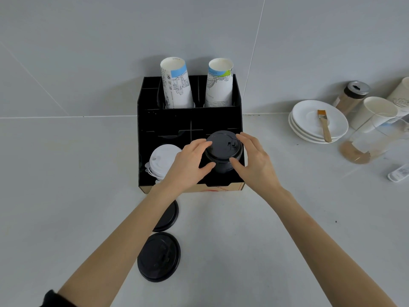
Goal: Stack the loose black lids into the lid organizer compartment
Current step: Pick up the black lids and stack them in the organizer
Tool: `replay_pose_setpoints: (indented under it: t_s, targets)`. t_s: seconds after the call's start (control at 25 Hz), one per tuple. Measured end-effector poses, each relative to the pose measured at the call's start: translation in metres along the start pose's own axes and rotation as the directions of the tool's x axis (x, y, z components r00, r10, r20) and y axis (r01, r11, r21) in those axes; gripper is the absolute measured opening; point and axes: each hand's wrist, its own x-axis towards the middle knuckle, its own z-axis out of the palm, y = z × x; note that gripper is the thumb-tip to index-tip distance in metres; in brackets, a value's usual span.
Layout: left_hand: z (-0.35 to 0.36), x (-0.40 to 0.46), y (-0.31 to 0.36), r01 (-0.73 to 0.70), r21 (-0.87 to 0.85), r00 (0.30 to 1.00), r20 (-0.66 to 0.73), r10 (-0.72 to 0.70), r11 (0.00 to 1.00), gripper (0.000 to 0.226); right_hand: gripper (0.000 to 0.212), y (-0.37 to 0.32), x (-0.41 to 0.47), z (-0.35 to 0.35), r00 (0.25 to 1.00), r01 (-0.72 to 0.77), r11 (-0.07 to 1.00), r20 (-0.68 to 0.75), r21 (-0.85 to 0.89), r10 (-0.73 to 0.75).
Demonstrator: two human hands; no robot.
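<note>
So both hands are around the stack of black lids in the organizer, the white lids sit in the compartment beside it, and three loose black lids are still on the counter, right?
Not quite: the head view shows two loose black lids on the counter, a near one and a far one partly hidden under the left arm. The rest holds: the left hand and right hand are around the stack of black lids, with the white lids beside it.

Both hands, left hand (192,161) and right hand (254,161), clasp a stack of black lids (223,151) in the organizer (146,138). Two loose lids (159,257) lie at 6 o'clock on the bench (243,229).
</note>
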Motion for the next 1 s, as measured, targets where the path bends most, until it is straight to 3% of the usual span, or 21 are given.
replay_pose_setpoints:
  t_s: [0.36,0.6,0.84,1.0]
  targets:
    - [-0.024,-0.054,-0.019,0.096,-0.063,0.995,-0.022,-0.098,0.993,0.047,0.048,-0.033,-0.027,0.026,0.992,0.117,0.992,0.049,0.045,-0.119]
    - [-0.032,-0.095,-0.049,0.156,-0.058,0.985,-0.062,-0.159,0.986,0.045,0.046,-0.051,-0.050,0.057,0.944,0.233,0.967,0.216,0.101,-0.250]
    - [-0.027,-0.125,-0.076,0.283,-0.091,0.959,0.013,-0.283,0.955,0.054,0.047,-0.048,-0.060,0.088,0.900,0.212,0.975,0.375,0.068,-0.222]
    - [-0.015,-0.135,-0.093,0.364,-0.085,0.931,0.048,-0.361,0.928,0.047,0.044,-0.045,-0.063,0.105,0.877,0.193,0.979,0.436,0.065,-0.202]
